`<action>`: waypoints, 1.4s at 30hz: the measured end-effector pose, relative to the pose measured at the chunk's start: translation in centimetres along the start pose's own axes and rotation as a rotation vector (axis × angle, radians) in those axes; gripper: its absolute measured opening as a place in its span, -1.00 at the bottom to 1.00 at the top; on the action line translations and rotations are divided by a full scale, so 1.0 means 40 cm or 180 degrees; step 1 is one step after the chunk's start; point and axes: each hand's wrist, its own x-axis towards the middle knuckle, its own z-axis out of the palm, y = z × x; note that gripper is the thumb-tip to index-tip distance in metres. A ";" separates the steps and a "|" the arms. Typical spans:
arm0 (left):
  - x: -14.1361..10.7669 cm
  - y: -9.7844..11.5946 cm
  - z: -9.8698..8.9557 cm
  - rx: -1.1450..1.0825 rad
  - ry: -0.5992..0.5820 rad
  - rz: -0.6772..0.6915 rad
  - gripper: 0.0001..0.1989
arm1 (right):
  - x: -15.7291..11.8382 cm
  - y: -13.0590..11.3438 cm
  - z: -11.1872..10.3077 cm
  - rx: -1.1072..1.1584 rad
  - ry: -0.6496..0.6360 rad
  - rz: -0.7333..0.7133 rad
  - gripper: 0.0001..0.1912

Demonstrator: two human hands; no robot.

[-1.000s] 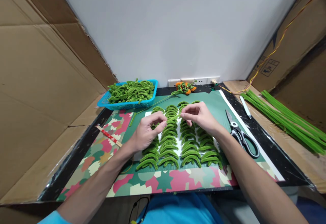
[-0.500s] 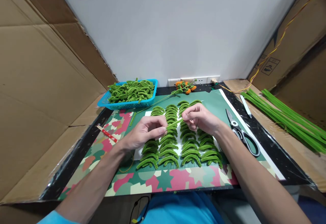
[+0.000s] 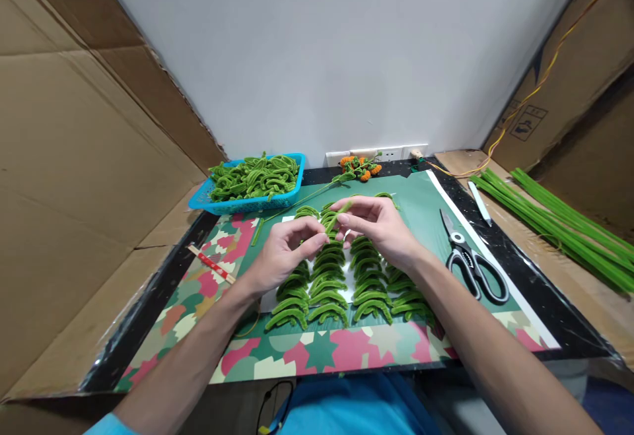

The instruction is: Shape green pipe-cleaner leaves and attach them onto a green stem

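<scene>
Between my two hands is a short piece of green pipe cleaner [image 3: 341,212], tilted up to the right. My left hand [image 3: 292,249] pinches its lower end between thumb and fingers. The thumb and fingers of my right hand [image 3: 372,225] close on it farther up. Beneath the hands, curved green pipe-cleaner pieces [image 3: 327,298] lie in several columns on white paper and a green mat [image 3: 421,214]. My hands hide part of the middle and far rows.
A blue basket [image 3: 242,205] heaped with green pieces stands at the back left. An orange-flowered stem [image 3: 364,167] lies behind the rows. Scissors [image 3: 468,253], a white pen-like tool [image 3: 479,202] and long green pipe cleaners [image 3: 559,227] are at right. Red-wrapped chopsticks [image 3: 212,263] lie left.
My right hand has shifted left, closer to my left hand. The green piece has gone from nearly level to a steeper tilt. The view has turned slightly.
</scene>
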 end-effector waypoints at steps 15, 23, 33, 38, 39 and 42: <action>0.006 -0.010 -0.011 0.0504 0.0115 0.0188 -0.81 | -0.007 0.011 0.024 -0.0416 0.0501 -0.0431 -0.71; -0.001 -0.012 -0.015 0.0544 0.0206 0.0458 -0.30 | -0.008 0.015 0.017 -0.0757 0.0423 -0.0491 -0.83; 0.002 0.002 -0.001 0.0181 0.0192 -0.0003 -0.61 | -0.024 0.038 0.004 -0.2548 0.0571 -0.1853 -0.68; 0.004 0.009 0.006 0.0450 0.0015 -0.0068 -0.63 | -0.028 0.049 0.004 -0.3429 0.0301 -0.2761 -0.69; 0.004 0.010 0.008 0.0554 0.0021 -0.0033 -0.64 | -0.028 0.049 0.004 -0.3517 0.0225 -0.2863 -0.69; 0.005 0.010 0.012 0.0658 0.0101 0.0010 -0.64 | -0.028 0.048 0.002 -0.3678 0.0133 -0.2974 -0.68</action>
